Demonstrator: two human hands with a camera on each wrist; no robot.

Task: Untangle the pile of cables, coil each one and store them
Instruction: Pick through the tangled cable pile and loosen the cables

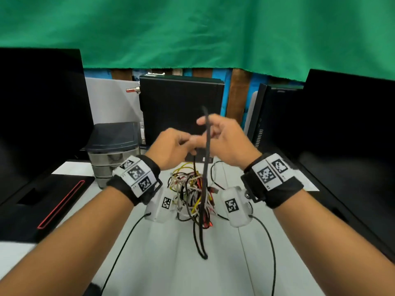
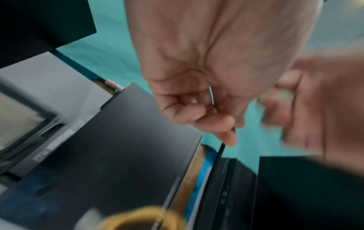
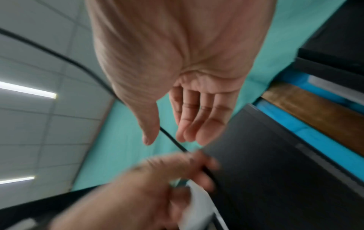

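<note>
Head view only: pile of cables on the white counter, between and below the two raised wrists; strands yellow, white, red and black, too tangled to count. One black cable rises from the pile to the hands, its free end standing at 12 o'clock above them.

Left wrist view only: left hand, fingers curled, the black cable pinched and leaving at the fingertips toward 6 o'clock; blurred yellow loop at the bottom edge.

Right wrist view only: right hand, fingers straight and together, thumb apart, gripping nothing; black cable passes between thumb and fingers. Whether it touches them, cannot tell.

Hands: two, raised level, close together over the pile's 12 o'clock side; left, right.

Also: two dark monitors, 9 o'clock and 3 o'clock; one black computer case at 12 o'clock.
</note>
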